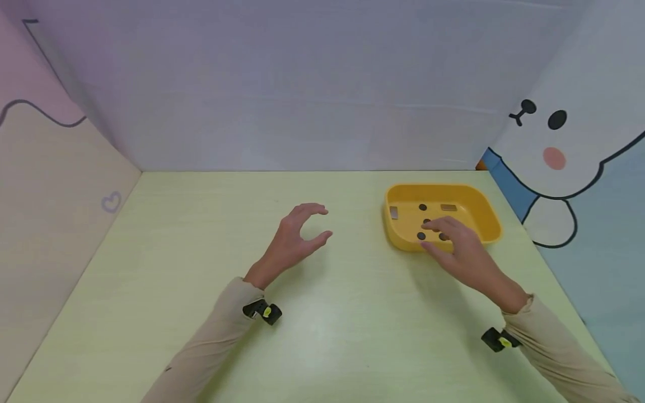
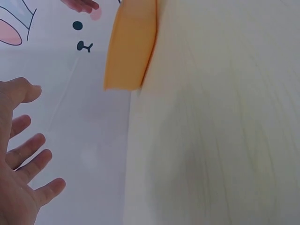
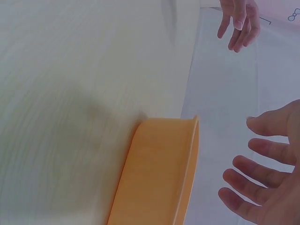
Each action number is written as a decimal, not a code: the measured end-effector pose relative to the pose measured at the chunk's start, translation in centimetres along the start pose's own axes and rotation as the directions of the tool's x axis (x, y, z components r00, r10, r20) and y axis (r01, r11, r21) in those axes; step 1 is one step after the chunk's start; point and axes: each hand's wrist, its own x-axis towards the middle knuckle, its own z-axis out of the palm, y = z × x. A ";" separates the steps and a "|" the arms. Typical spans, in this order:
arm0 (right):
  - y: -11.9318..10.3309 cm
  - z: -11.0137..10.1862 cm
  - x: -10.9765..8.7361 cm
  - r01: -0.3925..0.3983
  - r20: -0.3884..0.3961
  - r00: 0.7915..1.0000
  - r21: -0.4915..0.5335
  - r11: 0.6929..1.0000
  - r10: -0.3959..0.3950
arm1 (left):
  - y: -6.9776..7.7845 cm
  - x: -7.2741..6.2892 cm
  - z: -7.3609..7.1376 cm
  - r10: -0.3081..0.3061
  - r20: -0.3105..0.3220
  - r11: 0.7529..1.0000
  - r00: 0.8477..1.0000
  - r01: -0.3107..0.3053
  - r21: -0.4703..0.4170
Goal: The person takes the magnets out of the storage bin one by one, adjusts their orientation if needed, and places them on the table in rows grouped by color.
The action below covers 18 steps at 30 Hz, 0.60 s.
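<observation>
A shallow yellow tray (image 1: 481, 215) sits at the back right of the table. On its floor lie several dark round discs (image 1: 423, 207) and two small rectangular pieces (image 1: 448, 207), one brownish and one greyish. My right hand (image 1: 461, 249) hovers over the tray's front edge, thumb and fingers spread apart with nothing between them; it hides part of the tray's contents. In the right wrist view the fingers (image 3: 248, 187) stand apart from the tray wall (image 3: 154, 168). My left hand (image 1: 294, 240) is held above the middle of the table, fingers loosely bent and holding nothing.
The pale green table (image 1: 322, 347) meets a plain light wall (image 1: 312, 101) at the back. A side wall with a cartoon face (image 1: 569, 157) rises close to the tray's right. Each wrist carries a black strap with a small device (image 1: 272, 313).
</observation>
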 end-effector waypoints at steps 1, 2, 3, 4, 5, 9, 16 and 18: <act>0.1 -0.1 -0.1 -0.008 0.000 1.000 -0.004 1.000 0.008 | 0.1 0.1 0.2 0.002 0.003 1.000 1.000 -0.002 -0.006; 0.2 -0.2 -0.2 -0.015 0.001 1.000 -0.007 1.000 0.015 | 0.1 0.2 0.3 0.004 0.006 1.000 1.000 -0.004 -0.008; 0.4 -0.3 -0.4 -0.018 0.000 1.000 -0.008 1.000 0.018 | 0.2 0.3 0.5 0.007 0.009 1.000 1.000 -0.007 -0.009; 0.5 -0.4 -0.5 -0.022 -0.003 1.000 -0.013 1.000 0.022 | 0.2 0.4 0.7 0.010 0.013 1.000 1.000 -0.010 -0.009; 0.6 -0.4 -0.6 -0.026 -0.006 1.000 -0.016 1.000 0.026 | 0.3 0.5 0.9 0.012 0.018 1.000 1.000 -0.012 -0.007; 1.3 -0.7 -1.1 -0.034 -0.018 0.999 -0.043 0.998 0.033 | 0.3 0.9 1.6 0.031 0.033 0.999 0.999 -0.031 -0.010; 2.6 -1.1 -1.5 -0.055 -0.021 0.998 -0.072 0.996 0.053 | 0.3 1.4 2.9 0.073 0.027 0.996 0.997 -0.072 -0.050; 2.9 -1.2 -1.6 -0.060 -0.023 0.998 -0.074 0.995 0.058 | 0.3 1.6 3.3 0.074 0.031 0.996 0.997 -0.072 -0.056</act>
